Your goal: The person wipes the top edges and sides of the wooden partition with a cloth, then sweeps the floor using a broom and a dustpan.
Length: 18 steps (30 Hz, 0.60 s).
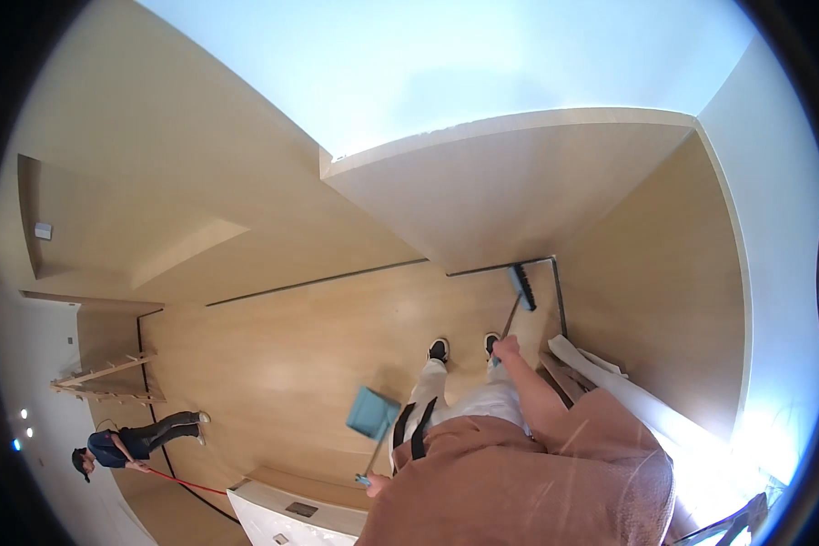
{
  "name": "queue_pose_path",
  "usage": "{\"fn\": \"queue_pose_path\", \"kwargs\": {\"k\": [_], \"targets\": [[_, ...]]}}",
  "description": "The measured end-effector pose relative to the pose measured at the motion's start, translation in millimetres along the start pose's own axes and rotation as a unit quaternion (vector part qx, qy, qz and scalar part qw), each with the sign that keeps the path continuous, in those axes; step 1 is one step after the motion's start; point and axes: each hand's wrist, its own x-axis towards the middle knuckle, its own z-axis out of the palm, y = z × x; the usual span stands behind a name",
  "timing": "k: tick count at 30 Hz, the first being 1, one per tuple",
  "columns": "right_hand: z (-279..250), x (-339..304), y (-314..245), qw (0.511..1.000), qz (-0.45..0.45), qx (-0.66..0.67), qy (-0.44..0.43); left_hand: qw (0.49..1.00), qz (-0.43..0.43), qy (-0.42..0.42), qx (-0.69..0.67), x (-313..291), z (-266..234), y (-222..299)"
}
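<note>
My right hand (506,348) is closed round the handle of a broom (523,288). Its blue-grey head with dark bristles rests on the floor, close to the corner where the wood panels meet. Low at my left side, my left hand (377,484) grips the upper end of a long-handled dustpan (371,414). The light-blue pan hangs out to the left of my legs; whether it touches the floor I cannot tell. My shoes stand on the floor (291,364) between the two tools.
Boards and a white roll (601,380) lie along the right wall. A white-topped counter (264,519) stands at the lower left. Farther left, another person (123,446) holds a red pole near a wooden rack (109,378). Dark strips edge the floor.
</note>
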Motion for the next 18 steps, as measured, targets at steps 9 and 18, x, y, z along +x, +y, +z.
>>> {"fn": "queue_pose_path", "kwargs": {"k": [9,18], "targets": [[-73.2,-31.2,54.9,0.968,0.067,0.185,-0.153,0.998,-0.043,-0.001,0.053,-22.9,-28.0,-24.4],[-134.8,5.8,61.5,0.944,0.09,0.271,-0.166,0.996,-0.066,-0.009,0.063,-24.8,-37.6,-27.1]]}}
